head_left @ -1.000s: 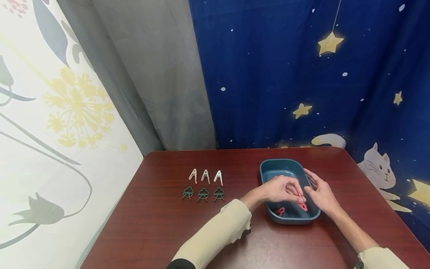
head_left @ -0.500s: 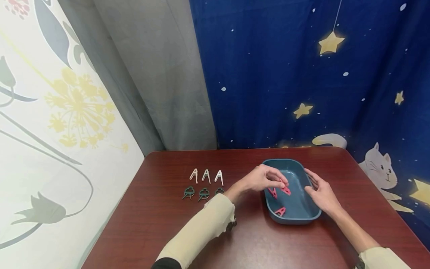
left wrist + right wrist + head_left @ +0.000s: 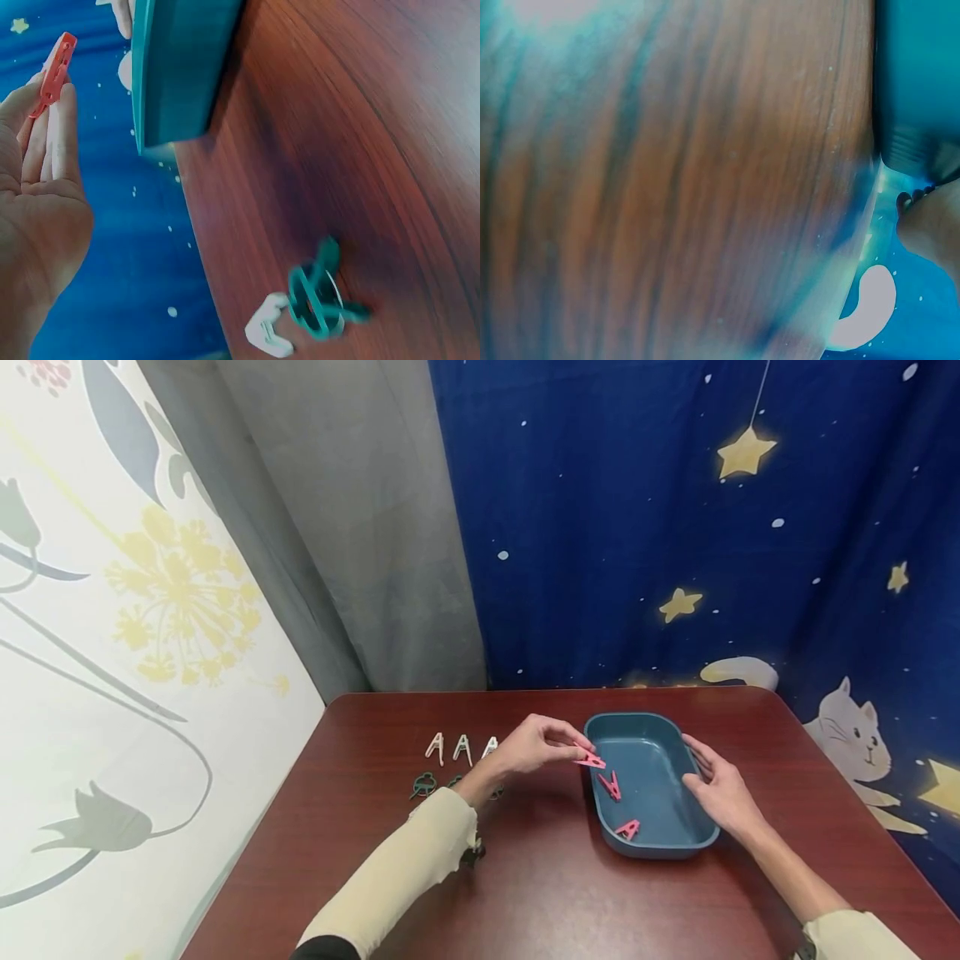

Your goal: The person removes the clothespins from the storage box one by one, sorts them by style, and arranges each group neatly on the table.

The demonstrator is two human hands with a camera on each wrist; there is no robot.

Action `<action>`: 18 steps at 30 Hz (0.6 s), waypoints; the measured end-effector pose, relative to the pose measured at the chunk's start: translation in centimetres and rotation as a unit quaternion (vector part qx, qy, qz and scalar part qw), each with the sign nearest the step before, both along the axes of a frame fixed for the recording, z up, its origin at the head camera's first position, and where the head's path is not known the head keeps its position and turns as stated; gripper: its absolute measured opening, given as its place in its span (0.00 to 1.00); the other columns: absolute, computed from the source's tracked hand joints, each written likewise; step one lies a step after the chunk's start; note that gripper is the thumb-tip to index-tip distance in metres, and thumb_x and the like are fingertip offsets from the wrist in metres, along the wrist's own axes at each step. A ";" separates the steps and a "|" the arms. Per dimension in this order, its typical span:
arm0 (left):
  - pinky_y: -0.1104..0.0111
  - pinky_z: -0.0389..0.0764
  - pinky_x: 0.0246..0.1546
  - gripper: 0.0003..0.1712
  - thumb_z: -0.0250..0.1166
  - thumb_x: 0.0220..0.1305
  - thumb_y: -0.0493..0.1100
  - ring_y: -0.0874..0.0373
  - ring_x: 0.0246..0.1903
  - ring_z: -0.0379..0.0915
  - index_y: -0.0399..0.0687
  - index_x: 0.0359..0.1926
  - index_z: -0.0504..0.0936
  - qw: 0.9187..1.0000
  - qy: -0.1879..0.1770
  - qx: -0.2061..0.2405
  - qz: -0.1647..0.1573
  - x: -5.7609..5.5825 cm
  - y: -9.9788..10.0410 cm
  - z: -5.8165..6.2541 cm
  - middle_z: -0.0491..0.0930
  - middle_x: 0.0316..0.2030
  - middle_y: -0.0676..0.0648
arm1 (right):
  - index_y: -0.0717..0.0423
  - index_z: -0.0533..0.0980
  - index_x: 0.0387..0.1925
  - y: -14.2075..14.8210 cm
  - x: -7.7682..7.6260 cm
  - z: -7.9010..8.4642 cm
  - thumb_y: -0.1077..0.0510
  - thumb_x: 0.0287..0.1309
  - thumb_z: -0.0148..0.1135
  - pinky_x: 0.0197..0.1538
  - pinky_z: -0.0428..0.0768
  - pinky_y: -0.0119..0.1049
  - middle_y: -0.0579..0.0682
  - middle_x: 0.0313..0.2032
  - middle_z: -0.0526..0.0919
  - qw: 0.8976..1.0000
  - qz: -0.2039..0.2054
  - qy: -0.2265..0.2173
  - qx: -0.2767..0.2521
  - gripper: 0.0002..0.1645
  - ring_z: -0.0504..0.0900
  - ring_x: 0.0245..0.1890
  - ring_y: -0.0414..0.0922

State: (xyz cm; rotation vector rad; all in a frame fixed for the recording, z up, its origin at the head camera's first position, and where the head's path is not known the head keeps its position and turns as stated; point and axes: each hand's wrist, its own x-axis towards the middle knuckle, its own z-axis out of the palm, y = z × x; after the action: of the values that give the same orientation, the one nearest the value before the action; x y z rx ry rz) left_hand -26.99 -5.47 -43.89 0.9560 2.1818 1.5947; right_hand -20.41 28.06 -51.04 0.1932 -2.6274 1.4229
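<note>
Above the reddish table (image 3: 540, 877), my left hand (image 3: 536, 746) pinches a pink clip (image 3: 592, 761) near the left rim of a blue tub (image 3: 660, 814), my right hand (image 3: 720, 789) rests unclenched against its right side, two more pink clips (image 3: 628, 829) lie inside, and white clips (image 3: 461, 743) and green clips (image 3: 424, 786) sit farther left.

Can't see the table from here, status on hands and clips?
Left hand pinching pink clip near left rim of bin. Right hand against its right side. Two more pink clips inside; nothing visibly in the way.
</note>
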 end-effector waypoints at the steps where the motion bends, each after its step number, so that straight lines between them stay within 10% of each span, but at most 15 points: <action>1: 0.58 0.86 0.44 0.09 0.76 0.67 0.36 0.62 0.38 0.85 0.43 0.47 0.93 1.000 0.001 -0.002 0.009 0.1 -0.5 0.0 0.92 0.39 0.52 | 0.65 0.57 0.81 0.0 0.0 0.0 0.70 0.72 0.58 0.51 0.66 0.11 0.73 0.75 0.64 1.000 0.000 0.000 0.000 0.41 0.67 0.73 0.71; 6: 0.47 0.86 0.46 0.07 0.75 0.67 0.36 0.60 0.36 0.87 0.43 0.45 0.93 0.999 -0.006 -0.004 0.044 0.5 -2.7 -0.7 0.92 0.38 0.51 | 0.65 0.57 0.81 0.0 0.0 0.1 0.70 0.71 0.58 0.50 0.66 0.10 0.73 0.75 0.64 1.000 -0.001 -0.001 0.002 0.41 0.67 0.72 0.72; 18: 0.70 0.84 0.33 0.03 0.74 0.66 0.32 0.63 0.34 0.87 0.36 0.38 0.87 0.994 -0.004 -0.010 0.109 2.5 -6.9 -3.0 0.92 0.40 0.45 | 0.65 0.57 0.81 0.1 0.1 0.1 0.69 0.72 0.57 0.52 0.66 0.12 0.73 0.75 0.64 1.000 -0.001 -0.005 0.012 0.40 0.67 0.72 0.72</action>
State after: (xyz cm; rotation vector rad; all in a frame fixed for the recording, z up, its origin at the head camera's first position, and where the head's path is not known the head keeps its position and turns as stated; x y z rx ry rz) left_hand -24.45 -12.35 -46.89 0.7246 2.3613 1.6622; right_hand -20.28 28.12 -50.95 0.1868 -2.6534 1.3946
